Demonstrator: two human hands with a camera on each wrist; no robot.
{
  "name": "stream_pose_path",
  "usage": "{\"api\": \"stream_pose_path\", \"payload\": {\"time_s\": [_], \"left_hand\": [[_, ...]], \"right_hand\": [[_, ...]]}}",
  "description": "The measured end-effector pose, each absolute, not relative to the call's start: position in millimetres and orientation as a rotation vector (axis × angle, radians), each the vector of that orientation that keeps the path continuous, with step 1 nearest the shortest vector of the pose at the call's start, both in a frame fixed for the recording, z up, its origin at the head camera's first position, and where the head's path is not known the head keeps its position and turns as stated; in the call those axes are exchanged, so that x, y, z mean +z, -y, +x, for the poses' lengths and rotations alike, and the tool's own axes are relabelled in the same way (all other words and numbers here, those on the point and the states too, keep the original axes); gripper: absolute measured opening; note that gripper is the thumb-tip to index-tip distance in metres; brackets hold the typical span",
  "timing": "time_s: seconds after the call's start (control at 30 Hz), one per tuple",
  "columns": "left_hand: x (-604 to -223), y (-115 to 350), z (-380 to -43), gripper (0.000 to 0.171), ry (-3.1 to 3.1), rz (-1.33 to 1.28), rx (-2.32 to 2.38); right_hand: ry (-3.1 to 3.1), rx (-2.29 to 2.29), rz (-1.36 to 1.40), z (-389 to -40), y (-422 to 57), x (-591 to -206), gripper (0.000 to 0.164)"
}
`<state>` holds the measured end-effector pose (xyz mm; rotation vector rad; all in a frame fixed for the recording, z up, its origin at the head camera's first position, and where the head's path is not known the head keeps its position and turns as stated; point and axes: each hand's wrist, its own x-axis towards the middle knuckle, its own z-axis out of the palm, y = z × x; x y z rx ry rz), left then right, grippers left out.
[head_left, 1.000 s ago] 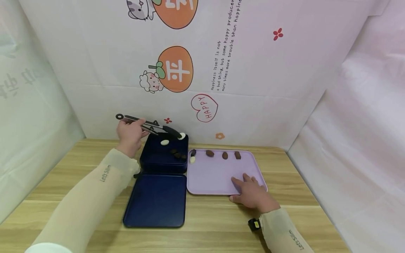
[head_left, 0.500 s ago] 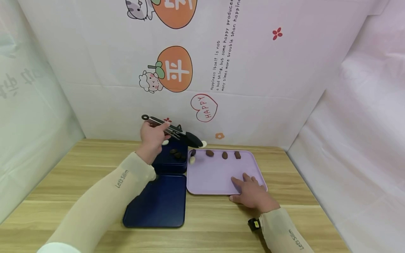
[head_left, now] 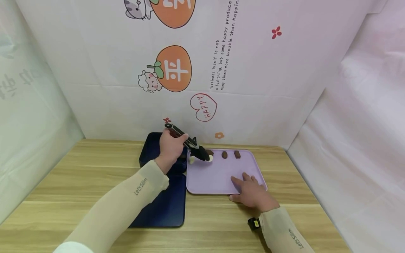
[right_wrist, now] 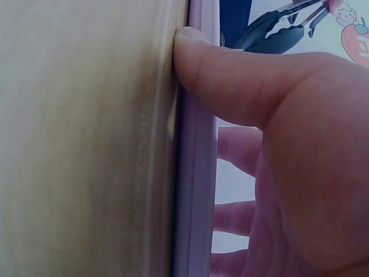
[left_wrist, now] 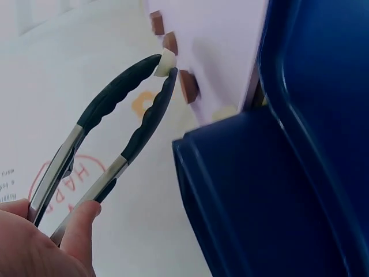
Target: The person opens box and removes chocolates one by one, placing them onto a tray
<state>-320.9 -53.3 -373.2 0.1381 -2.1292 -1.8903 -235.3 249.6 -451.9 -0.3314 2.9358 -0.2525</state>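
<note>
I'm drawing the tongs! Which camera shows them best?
The left wrist view: the tongs appear large, both halves clear. The head view shows them small, partly hidden; the right wrist view, only part, up top.

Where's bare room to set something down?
Lilac tray: near-left part, short of the brown pieces, left of the right hand. Wooden table: between flat blue tray and black wrist device. Crowded: lilac tray's far edge, brown pieces, white pieces, tongs in left hand.
</note>
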Motion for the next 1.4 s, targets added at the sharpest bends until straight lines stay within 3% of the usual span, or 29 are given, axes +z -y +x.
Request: {"api": "stream_pose_path", "payload": {"time_s": [0.53, 0.9, 1.4], "left_hand": [[-379.0, 40.6, -320.0, 0.031, 2.184, -0.005, -1.739], [-366.6, 52.3, -321.4, 0.035, 2.189, 0.042, -1.682], [-319.5, 110.8, -338.5, 0.036, 2.157, 0.033, -1.53]], "right_hand": [[-2.933, -0.26, -0.347, -236.2, -246.0, -449.4, 0.076], [-2.927, -0.276, -0.335, -235.7, -247.4, -449.8, 0.076], [-2.925, -0.275, -0.315, -235.0, -249.0, -451.4, 0.077]]}}
